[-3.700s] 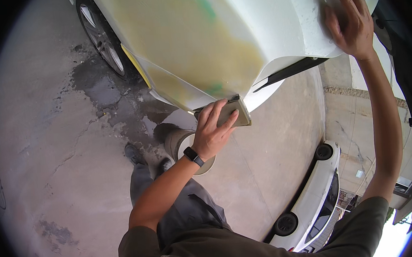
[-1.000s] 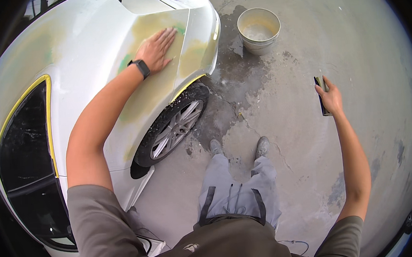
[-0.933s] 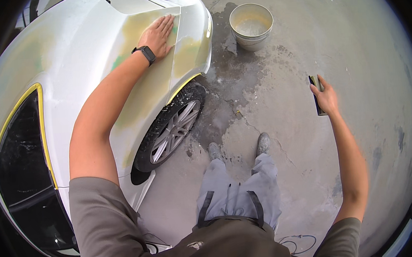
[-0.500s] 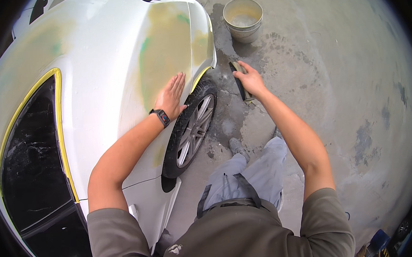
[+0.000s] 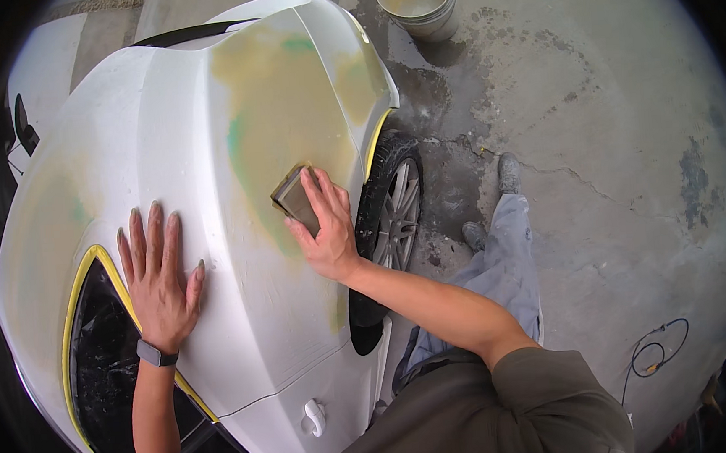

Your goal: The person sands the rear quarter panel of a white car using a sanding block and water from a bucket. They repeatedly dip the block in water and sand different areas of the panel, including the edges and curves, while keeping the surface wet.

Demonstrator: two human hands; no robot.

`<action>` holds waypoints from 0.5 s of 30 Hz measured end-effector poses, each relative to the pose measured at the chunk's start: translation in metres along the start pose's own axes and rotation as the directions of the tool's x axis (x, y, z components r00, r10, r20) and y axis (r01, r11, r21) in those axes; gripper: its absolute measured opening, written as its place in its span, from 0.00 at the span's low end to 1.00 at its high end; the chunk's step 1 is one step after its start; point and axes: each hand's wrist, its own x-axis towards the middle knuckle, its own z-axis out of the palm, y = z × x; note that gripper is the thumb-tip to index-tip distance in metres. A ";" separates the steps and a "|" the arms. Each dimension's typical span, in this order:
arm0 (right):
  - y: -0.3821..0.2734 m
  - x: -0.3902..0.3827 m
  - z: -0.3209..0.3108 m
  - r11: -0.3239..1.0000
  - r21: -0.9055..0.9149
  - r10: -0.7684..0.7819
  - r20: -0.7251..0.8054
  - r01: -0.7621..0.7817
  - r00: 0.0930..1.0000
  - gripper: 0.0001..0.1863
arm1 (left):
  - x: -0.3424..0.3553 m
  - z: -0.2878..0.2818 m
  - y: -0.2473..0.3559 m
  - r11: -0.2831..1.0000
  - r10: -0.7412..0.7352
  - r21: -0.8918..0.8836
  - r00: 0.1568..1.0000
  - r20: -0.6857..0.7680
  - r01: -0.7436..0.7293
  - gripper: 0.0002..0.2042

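A white car's rear side panel (image 5: 177,113) spreads before me, with a sanded-looking tan and green patch (image 5: 273,90). My right hand (image 5: 332,237) grips a flat, brownish sanding block (image 5: 295,201) at the patch's near part, fingers and thumb along its sides. The block seems to lie against the panel; its underside is hidden. On the white bodywork to the left, my left hand (image 5: 161,287) rests flat, fingers spread and holding nothing. Just beside its wrist is the dark window (image 5: 102,354), edged with yellow masking tape (image 5: 67,365).
The rear wheel (image 5: 397,211) sits right of the panel, below a taped arch. A used bucket (image 5: 433,26) stands on the wet, stained concrete floor (image 5: 590,109) at the far side. A door handle (image 5: 313,418) juts out nearby. A thin dark cable or hose (image 5: 682,335) lies at lower right.
My right hand has brought the block from above the floor, beside the wheel, left onto the panel. My left hand has shifted left, from the patch to near the window. The view has turned.
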 end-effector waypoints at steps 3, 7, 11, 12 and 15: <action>0.012 0.065 -0.011 0.998 0.016 -0.056 -0.049 0.057 0.997 0.42 | 0.006 0.003 -0.004 0.998 0.056 0.033 0.996 0.066 -0.058 0.37; 0.044 0.224 -0.022 0.990 0.114 0.097 -0.083 -0.088 0.992 0.38 | 0.005 0.005 -0.003 0.998 0.049 -0.032 0.997 0.066 -0.047 0.37; 0.011 0.133 -0.020 0.997 0.075 0.032 -0.087 -0.025 0.996 0.42 | 0.003 0.007 -0.004 0.998 0.057 -0.022 0.995 0.085 -0.055 0.37; 0.002 0.096 -0.018 0.997 0.073 -0.005 -0.046 0.008 0.999 0.44 | 0.003 0.007 -0.005 0.999 0.041 -0.032 0.996 0.082 -0.038 0.37; 0.009 0.101 -0.024 0.993 0.078 -0.082 -0.021 0.084 0.996 0.44 | 0.001 0.007 -0.007 0.997 0.079 -0.006 0.990 0.120 -0.078 0.38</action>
